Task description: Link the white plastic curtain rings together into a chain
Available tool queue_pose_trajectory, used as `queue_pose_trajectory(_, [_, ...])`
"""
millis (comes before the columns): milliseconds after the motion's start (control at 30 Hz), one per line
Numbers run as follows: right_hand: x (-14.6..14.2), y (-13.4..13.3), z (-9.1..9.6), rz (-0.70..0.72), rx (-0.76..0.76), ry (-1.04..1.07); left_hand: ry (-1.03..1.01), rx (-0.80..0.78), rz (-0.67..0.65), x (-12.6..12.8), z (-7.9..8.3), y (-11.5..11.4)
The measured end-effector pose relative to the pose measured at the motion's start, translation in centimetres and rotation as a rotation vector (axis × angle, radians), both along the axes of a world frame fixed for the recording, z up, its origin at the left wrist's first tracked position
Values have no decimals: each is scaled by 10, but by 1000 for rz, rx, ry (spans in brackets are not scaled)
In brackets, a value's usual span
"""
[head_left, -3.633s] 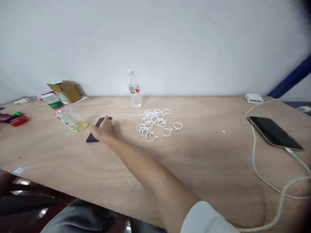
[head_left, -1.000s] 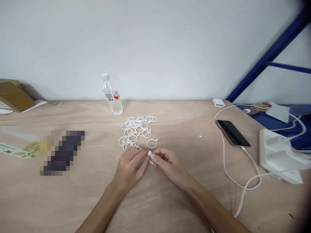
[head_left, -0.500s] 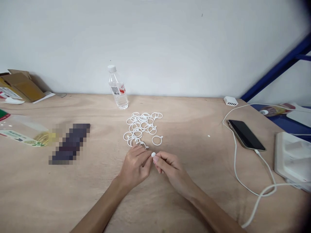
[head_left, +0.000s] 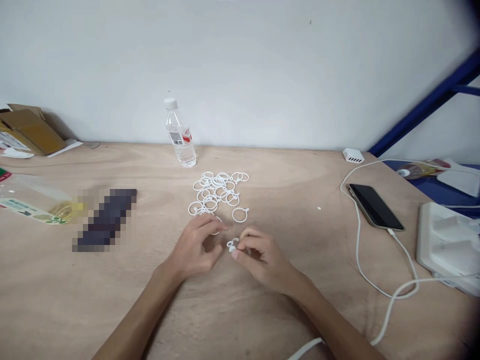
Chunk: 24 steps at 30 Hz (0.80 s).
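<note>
A heap of several white plastic rings (head_left: pixel 217 192) lies on the wooden table (head_left: pixel 262 310), and one single ring (head_left: pixel 240 215) lies just right of it. My right hand (head_left: pixel 258 257) pinches a small white ring piece (head_left: pixel 232 245) between thumb and fingertips. My left hand (head_left: pixel 195 247) sits beside it with fingers curled, and its fingertips touch another white ring (head_left: pixel 215 231) at the near edge of the heap. The two hands are a few centimetres apart.
A clear water bottle (head_left: pixel 180 135) stands behind the rings. A blurred dark flat object (head_left: pixel 105 220) and a lying bottle (head_left: pixel 33 205) are at the left, with a cardboard box (head_left: pixel 28 130) beyond. A phone (head_left: pixel 375 206) on a white cable (head_left: pixel 360 250), a charger (head_left: pixel 352 156) and a white tray (head_left: pixel 446 245) are at the right.
Earlier my right hand reached to the dark object at the left. Since then both hands met near the rings; in the last half second they drew apart, with the small piece in the right hand.
</note>
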State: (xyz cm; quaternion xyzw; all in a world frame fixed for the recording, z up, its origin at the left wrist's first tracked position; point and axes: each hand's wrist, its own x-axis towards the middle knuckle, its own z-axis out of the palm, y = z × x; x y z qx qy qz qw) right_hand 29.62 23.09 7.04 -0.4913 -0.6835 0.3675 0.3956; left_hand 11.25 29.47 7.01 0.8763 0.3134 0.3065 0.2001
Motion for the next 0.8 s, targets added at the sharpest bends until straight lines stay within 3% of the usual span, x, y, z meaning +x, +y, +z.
queue_pose_trajectory(133, [1, -2, -1, 97, 59, -120, 233, 83, 186, -6, 0, 5])
queue_pose_trajectory(267, [-3, -3, -2, 130, 47, -117, 354, 90, 200, -7, -6, 8])
queue_pose_trajectory(433, [-3, 1, -5, -139, 161, -36, 221, -11, 118, -4, -1, 5])
queue_pose_trajectory(533, [-1, 4, -8, -314, 169, 31, -9, -211, 55, 1, 8, -2])
queue_pose_trajectory(600, [0, 4, -7, -342, 76, 116, -114, -387, 20, 5, 12, -8])
queue_pose_trajectory(667, [-1, 5, -4, -282, -89, 252, -169, -525, -13, 9, 13, -12])
queue_pose_trajectory(800, [-2, 5, 5, -110, -385, 534, -224, -581, -16, 16, 7, -15])
